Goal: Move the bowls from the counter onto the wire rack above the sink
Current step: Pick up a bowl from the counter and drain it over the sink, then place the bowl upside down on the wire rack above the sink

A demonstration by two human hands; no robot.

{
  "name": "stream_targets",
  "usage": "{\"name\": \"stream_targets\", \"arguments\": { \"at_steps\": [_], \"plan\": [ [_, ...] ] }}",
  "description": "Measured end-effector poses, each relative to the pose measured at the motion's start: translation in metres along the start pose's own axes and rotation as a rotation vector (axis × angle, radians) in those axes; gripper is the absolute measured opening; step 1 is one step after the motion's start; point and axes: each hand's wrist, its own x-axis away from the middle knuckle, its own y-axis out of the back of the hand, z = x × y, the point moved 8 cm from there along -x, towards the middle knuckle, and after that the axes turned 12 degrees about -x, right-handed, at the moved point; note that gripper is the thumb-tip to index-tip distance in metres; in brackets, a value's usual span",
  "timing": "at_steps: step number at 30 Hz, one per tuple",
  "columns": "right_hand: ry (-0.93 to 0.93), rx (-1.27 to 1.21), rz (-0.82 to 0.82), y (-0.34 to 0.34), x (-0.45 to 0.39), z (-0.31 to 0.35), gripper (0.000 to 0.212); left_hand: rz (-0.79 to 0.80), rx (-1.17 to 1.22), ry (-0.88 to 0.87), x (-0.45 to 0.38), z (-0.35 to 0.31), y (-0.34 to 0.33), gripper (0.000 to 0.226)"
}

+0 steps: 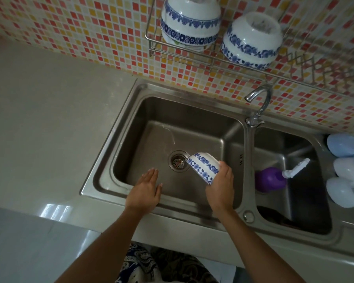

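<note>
My right hand [221,186] grips a white bowl with a blue flower band [202,166], tilted on its side over the left sink basin [151,127], close to the drain [178,163]. My left hand [145,188] hovers flat and open over the basin's front edge, holding nothing. Up on the wire rack [211,60] against the tiled wall, a stack of upturned blue-and-white bowls [189,23] stands at the left and another upturned stack [251,41] sits to its right.
A curved tap [258,103] rises between the two basins, under the rack. A purple bottle with a white pump [272,178] lies in the right basin. Pale blue and white rounded items [345,172] line the right rim. Grey counter [49,119] spreads to the left.
</note>
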Motion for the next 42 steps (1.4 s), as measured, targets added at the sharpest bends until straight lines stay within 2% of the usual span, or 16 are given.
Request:
{"name": "stream_targets", "arguments": {
  "at_steps": [2,6,9,11,14,16,20,23,26,31,33,37,40,42],
  "plan": [
    [-0.155,-0.161,-0.009,-0.001,-0.007,-0.011,0.076,0.012,0.019,0.016,0.000,0.000,0.001,0.061],
    [-0.555,-0.674,-0.024,-0.001,-0.006,-0.022,0.059,0.042,0.042,0.037,0.002,-0.001,0.003,0.062],
    [-0.805,-0.954,0.096,-0.001,0.005,-0.014,0.055,0.065,0.093,0.050,0.002,-0.001,0.004,0.061],
    [-0.868,-1.133,0.176,0.008,0.009,-0.001,0.059,0.059,0.115,0.059,-0.001,0.002,0.008,0.061],
    [-0.835,-1.391,0.274,0.031,0.009,0.025,0.056,-0.058,0.116,0.022,-0.016,-0.004,0.041,0.058],
    [-0.786,-1.470,0.324,0.053,0.009,0.042,0.051,-0.211,0.122,-0.039,-0.033,-0.019,0.089,0.057],
    [-0.672,-1.521,0.411,0.097,0.004,0.078,0.036,-0.575,0.044,-0.184,-0.063,-0.062,0.208,0.056],
    [-0.603,-1.534,0.460,0.128,-0.005,0.105,0.044,-0.721,-0.017,-0.316,-0.080,-0.103,0.281,0.054],
    [-0.510,-1.609,0.504,0.159,-0.018,0.136,0.045,-0.714,-0.135,-0.376,-0.102,-0.135,0.321,0.056],
    [-0.305,-1.715,0.520,0.203,-0.046,0.177,0.046,-0.583,-0.335,-0.283,-0.143,-0.138,0.323,0.068],
    [-0.271,-1.745,0.497,0.214,-0.057,0.183,0.044,-0.560,-0.347,-0.224,-0.152,-0.129,0.316,0.078],
    [-0.222,-1.788,0.451,0.231,-0.080,0.181,0.041,-0.565,-0.352,-0.194,-0.157,-0.124,0.312,0.082],
    [-0.168,-1.783,0.362,0.246,-0.099,0.177,0.053,-0.556,-0.337,-0.200,-0.157,-0.126,0.312,0.084],
    [-0.134,-1.732,0.289,0.255,-0.110,0.176,0.055,-0.554,-0.331,-0.201,-0.157,-0.125,0.312,0.083]
  ]
}}
